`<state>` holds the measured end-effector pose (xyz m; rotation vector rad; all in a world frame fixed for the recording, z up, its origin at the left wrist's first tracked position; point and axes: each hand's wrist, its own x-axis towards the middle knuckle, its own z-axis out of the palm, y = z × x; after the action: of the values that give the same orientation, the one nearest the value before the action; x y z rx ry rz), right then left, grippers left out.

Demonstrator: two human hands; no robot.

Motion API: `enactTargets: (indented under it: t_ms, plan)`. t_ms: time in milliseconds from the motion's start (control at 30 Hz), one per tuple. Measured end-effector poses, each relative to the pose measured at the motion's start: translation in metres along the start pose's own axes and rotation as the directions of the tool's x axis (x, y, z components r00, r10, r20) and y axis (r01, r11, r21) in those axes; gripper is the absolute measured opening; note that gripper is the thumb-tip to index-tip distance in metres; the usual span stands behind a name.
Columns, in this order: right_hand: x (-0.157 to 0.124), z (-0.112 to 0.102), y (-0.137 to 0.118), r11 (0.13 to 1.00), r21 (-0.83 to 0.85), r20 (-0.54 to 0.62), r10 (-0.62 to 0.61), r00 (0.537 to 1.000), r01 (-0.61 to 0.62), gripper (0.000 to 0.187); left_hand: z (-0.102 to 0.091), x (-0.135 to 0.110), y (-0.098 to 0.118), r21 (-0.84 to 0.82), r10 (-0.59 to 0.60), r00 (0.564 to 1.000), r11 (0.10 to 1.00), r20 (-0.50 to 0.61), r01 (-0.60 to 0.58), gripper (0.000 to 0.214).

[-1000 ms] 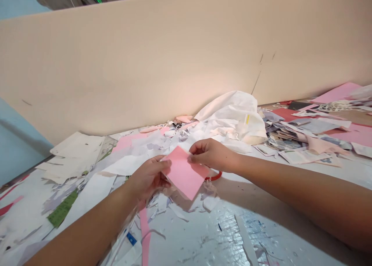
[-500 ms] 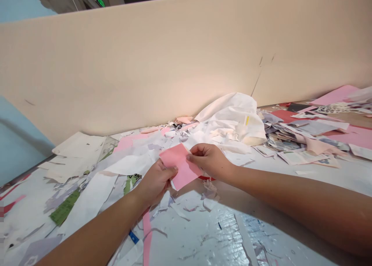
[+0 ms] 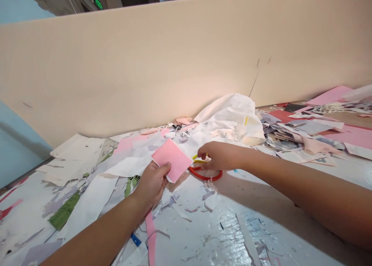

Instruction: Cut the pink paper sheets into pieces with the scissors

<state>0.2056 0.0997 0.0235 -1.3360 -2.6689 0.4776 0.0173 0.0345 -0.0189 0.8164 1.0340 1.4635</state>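
Observation:
A small square of pink paper [image 3: 173,159] with pale edges is held up in my left hand [image 3: 154,180]. The thumb lies on its front face and the other fingers are behind it. Just right of the paper, my right hand [image 3: 216,155] is curled over scissors, of which the red looped handle [image 3: 207,177] and a yellow part show. Its fingertips are bent around the yellow part. The blades are hidden from view. Small paper scraps [image 3: 210,200] lie below the red loop.
A beige panel [image 3: 139,72] rises behind the table [image 3: 215,235]. Crumpled white sheets [image 3: 235,114] lie against it. Cut papers [image 3: 290,138] are heaped at the right. White sheets [image 3: 78,153], a green strip [image 3: 65,209] and a pink strip [image 3: 151,239] lie at the left.
My right hand has let go of the pink paper and moved to the scissors' handles, which are now more exposed. My left hand still holds the paper, slightly further left and turned.

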Motion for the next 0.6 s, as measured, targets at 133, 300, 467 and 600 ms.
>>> enactTargets:
  t_ms: [133,300,467,600]
  plan:
    - [-0.002,0.007,-0.002,0.951,-0.275,0.108,-0.115,0.987,0.141,0.016,-0.004,0.002,0.000,0.066,0.025,0.999,0.998,-0.041,-0.022,0.021]
    - [0.006,0.018,-0.006,0.866,-0.472,0.120,-0.124,0.985,0.166,0.021,-0.010,0.005,-0.001,0.077,0.023,0.999,0.997,-0.038,-0.020,0.021]
    - [0.008,0.015,-0.008,0.857,-0.495,0.148,-0.079,0.986,0.143,0.021,-0.008,0.006,0.000,0.055,0.053,0.996,0.997,-0.066,-0.050,0.020]
    - [-0.001,0.003,-0.004,0.855,-0.511,0.074,-0.054,0.996,0.084,0.026,-0.011,0.009,-0.001,0.038,0.067,0.987,0.997,-0.143,-0.062,0.025]
